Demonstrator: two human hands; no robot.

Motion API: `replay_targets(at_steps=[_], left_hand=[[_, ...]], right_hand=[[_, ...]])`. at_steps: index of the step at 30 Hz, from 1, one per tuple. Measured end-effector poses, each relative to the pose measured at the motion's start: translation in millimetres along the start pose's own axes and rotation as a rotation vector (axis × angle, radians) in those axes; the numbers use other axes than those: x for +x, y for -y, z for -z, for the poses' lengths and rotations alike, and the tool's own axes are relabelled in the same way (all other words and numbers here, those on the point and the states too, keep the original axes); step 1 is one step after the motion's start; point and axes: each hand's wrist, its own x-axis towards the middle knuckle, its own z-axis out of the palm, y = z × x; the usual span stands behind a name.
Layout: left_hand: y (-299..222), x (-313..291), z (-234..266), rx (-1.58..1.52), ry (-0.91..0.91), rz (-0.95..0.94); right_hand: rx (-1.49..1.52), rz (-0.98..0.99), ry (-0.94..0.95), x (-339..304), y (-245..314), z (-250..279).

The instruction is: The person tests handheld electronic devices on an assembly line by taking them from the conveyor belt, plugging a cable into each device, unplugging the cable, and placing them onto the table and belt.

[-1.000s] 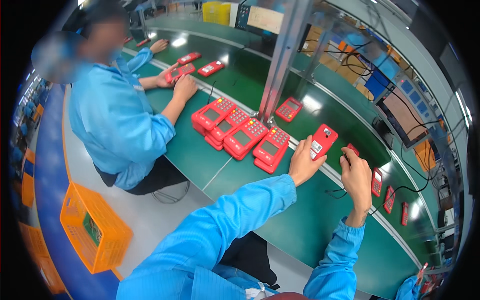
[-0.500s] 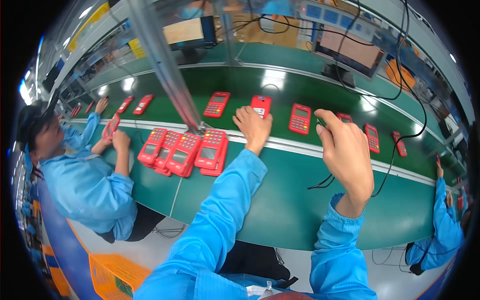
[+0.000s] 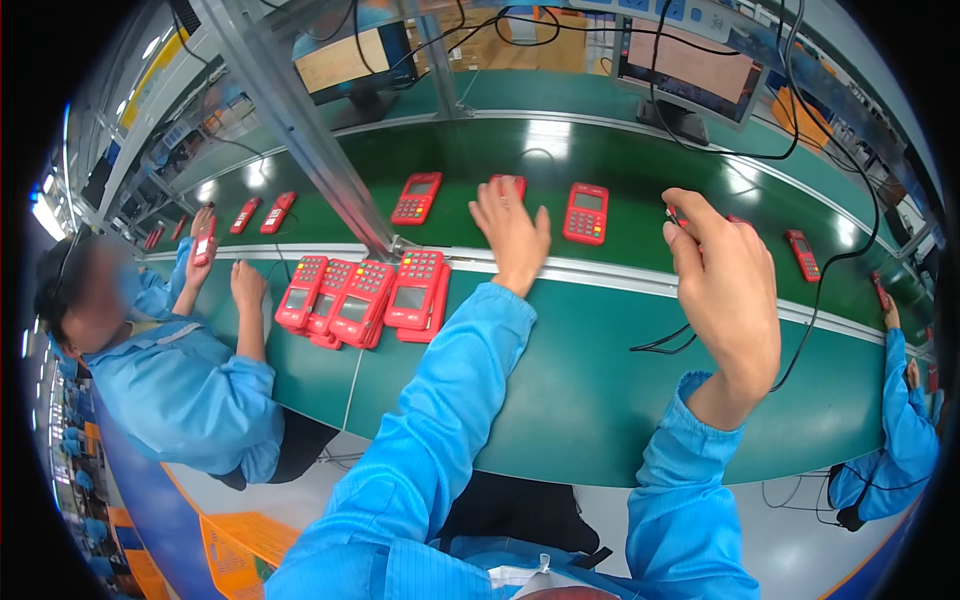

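My left hand (image 3: pixel 512 238) is open, fingers spread over a red handheld card terminal (image 3: pixel 516 184) on the dark green strip; the hand hides most of it, and whether they touch I cannot tell. My right hand (image 3: pixel 728 290) is raised over the aluminium rail, thumb and forefinger pinching a small cable plug (image 3: pixel 672 214) with a shiny tip. A black cable (image 3: pixel 812 325) runs from behind that wrist up to the right. Between my hands lies another red terminal (image 3: pixel 586 213), screen and keypad facing up. One more terminal (image 3: pixel 416 198) lies left of my left hand.
Stacked red terminals (image 3: pixel 362 305) stand on the near green table (image 3: pixel 560 400), left of my left arm. A metal post (image 3: pixel 300 130) rises behind them. Two monitors (image 3: pixel 685 75) stand at the back, with cables hanging overhead. Co-workers in blue (image 3: pixel 190 385) sit at both sides.
My left hand's fingers have lifted and spread, covering more of the terminal. My right hand has moved right, still pinching the plug. The co-worker on the left has raised a terminal.
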Motion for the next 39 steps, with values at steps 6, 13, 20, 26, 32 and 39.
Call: replay_targets(at_steps=[6, 13, 20, 26, 32, 39], left_hand=[[-45.5, -40.3, 27.2, -0.342, 0.062, -0.203], [-48.2, -62.2, 60.9, -0.597, 0.108, -0.037], [-44.7, -64.0, 56.8, -0.654, 0.124, 0.029], [-49.7, -62.6, 54.1, -0.656, 0.120, 0.010], [-53.0, -60.7, 54.7, -0.679, 0.129, 0.000], [-46.0, -59.2, 49.7, -0.622, 0.123, -0.010]], right_hand=[[0.144, 0.151, -0.060, -9.7, -2.0, 9.4], [0.196, 0.169, 0.108, 0.6, 27.0, -5.1], [-0.058, 0.133, 0.262, 8.7, 27.2, -33.8], [0.027, 0.179, 0.322, 7.3, 32.8, -31.0], [-0.115, 0.106, 0.289, 12.7, 32.0, -33.9], [-0.170, 0.098, 0.211, 23.2, 10.9, -45.0]])
